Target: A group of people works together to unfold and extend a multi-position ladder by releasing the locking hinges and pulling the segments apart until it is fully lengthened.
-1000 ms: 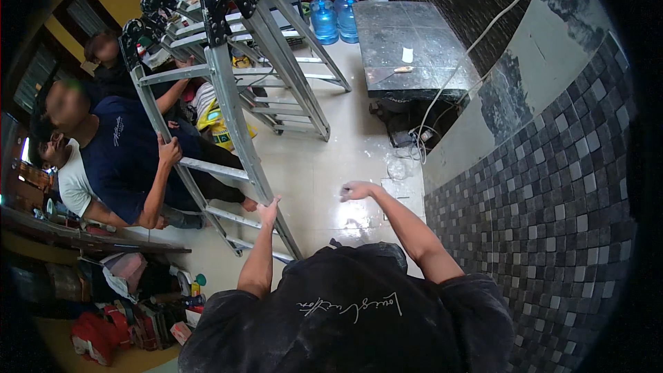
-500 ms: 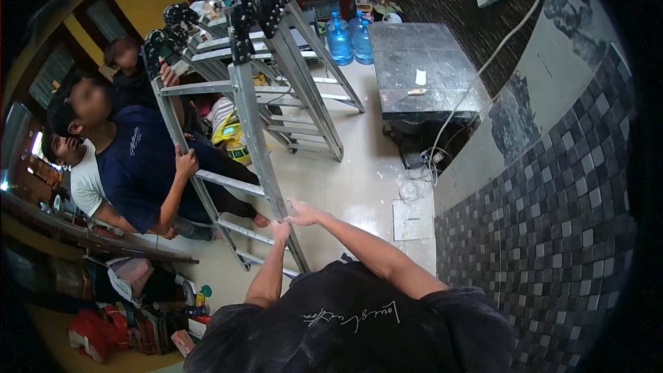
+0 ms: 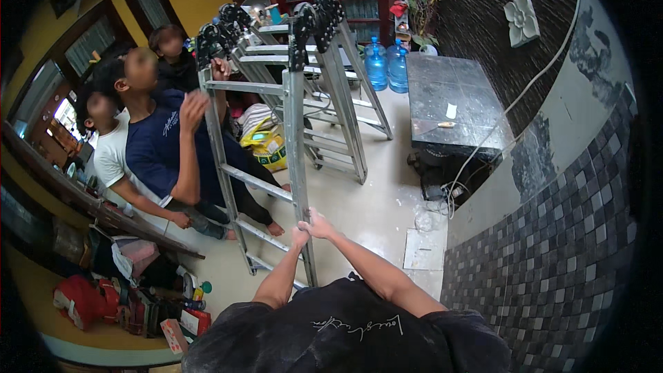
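Observation:
In front of me stands a folding aluminium ladder (image 3: 297, 145) with black hinge joints (image 3: 299, 41), its sections bent apart like a frame. My left hand (image 3: 300, 236) is closed round the lower part of its nearest side rail. Just above and touching it, my right hand (image 3: 318, 225) grips the same rail. Left of the ladder, a person in a navy shirt (image 3: 162, 138) holds one hand (image 3: 195, 110) raised beside the far rail. Another hand (image 3: 221, 68) is at that rail's upper part; whose it is I cannot tell.
Two more people stand behind, one in a white shirt (image 3: 117, 155). A dark tiled table (image 3: 456, 90) and blue water bottles (image 3: 376, 65) are at the back right. A cable (image 3: 528, 105) hangs along the right wall. Yellow bags (image 3: 266, 145) lie beyond the ladder; clutter sits lower left.
The person in navy has taken a hand off the ladder's rail and lifted it. The whole scene has shifted right in view. Both my hands have stayed on the rail.

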A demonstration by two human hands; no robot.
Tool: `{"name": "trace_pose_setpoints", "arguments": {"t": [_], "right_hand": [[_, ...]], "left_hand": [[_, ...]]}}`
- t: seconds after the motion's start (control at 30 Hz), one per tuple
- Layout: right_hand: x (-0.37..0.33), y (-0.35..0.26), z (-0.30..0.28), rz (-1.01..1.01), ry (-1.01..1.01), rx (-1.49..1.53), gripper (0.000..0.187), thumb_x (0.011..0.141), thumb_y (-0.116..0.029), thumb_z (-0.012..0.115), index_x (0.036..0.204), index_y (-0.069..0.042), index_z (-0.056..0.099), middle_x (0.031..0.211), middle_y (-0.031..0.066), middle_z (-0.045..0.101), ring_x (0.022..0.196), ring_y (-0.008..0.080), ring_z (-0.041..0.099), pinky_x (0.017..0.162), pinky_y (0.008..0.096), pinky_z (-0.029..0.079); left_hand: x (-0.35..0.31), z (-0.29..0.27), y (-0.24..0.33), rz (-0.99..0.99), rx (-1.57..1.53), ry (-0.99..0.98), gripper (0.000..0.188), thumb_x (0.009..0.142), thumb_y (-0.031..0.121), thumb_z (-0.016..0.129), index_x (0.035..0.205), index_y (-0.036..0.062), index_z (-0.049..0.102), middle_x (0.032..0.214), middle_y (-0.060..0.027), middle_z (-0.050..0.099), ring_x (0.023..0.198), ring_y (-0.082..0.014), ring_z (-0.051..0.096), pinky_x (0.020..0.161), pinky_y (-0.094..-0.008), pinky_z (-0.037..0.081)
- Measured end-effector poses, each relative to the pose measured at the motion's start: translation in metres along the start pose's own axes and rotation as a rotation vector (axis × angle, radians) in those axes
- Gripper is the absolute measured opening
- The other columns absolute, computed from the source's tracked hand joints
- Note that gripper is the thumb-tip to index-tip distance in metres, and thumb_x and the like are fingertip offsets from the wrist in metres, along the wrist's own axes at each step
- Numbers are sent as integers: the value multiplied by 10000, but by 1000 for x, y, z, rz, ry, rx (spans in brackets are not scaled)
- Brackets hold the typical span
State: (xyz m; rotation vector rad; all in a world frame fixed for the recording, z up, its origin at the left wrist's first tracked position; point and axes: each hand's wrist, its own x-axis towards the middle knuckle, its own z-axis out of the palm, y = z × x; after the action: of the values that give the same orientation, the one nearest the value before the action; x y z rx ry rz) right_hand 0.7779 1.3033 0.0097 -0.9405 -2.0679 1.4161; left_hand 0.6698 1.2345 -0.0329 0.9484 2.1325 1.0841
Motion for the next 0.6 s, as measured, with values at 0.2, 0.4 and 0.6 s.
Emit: {"name": "trace_pose_setpoints", "arguments": {"t": [0.2, 0.4, 0.6], "right_hand": [[-4, -1, -2, -24, 40, -9, 616, 822, -363, 644, 1237, 37, 427, 1149, 289, 560, 1093, 416, 548, 932, 448, 436], [-12, 8, -9, 86, -66, -60, 624, 839, -371, 620, 1260, 43, 418, 1176, 283, 553, 1099, 419, 541, 916, 459, 439], [-16, 55, -9, 92, -122, -178, 778, 820, -574, 595, 1288, 22, 420, 1141, 260, 582, 1049, 379, 578, 882, 432, 464]], "left_hand": [[-7, -3, 9, -23, -25, 41, 278, 800, 253, 624, 862, -11, 684, 713, -89, 653, 708, -152, 618, 608, -350, 483], [-11, -3, 10, -38, 14, 53, 264, 775, 234, 653, 864, -12, 684, 732, -97, 662, 700, -161, 618, 606, -356, 483], [-9, -3, 9, -139, -68, -30, 485, 725, 323, 733, 1024, -43, 625, 978, -163, 658, 916, -240, 624, 772, -367, 492]]}}
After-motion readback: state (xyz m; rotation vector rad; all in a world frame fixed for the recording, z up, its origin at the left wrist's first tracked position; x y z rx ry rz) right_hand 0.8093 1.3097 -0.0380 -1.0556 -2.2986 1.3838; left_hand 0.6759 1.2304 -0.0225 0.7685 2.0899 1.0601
